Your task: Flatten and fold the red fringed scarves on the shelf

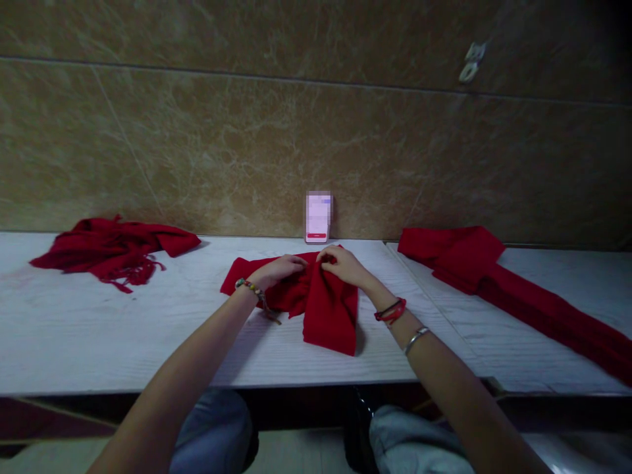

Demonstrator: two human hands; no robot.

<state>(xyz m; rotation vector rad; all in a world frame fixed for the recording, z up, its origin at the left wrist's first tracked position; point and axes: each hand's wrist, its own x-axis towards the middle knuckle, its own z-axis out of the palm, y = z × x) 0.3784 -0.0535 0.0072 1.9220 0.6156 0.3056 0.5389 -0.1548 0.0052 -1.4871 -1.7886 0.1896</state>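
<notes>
A red scarf [332, 316] lies bunched and folded on the white table in front of me, one flap hanging toward the front edge. My left hand [285, 268] rests on its left part, the fingers closed into the cloth near the middle. Just beside it, my right hand [343, 264] pinches the fabric at the top of the folded flap, thumb and fingers together. The fingertips of my left hand are partly hidden in the folds.
A crumpled red fringed scarf [106, 250] lies at left; a folded red cloth [474, 263] stretches off to the right. A phone [317, 217] leans on the marbled wall [237, 145]. The white table's [162, 336] front edge runs above my knees.
</notes>
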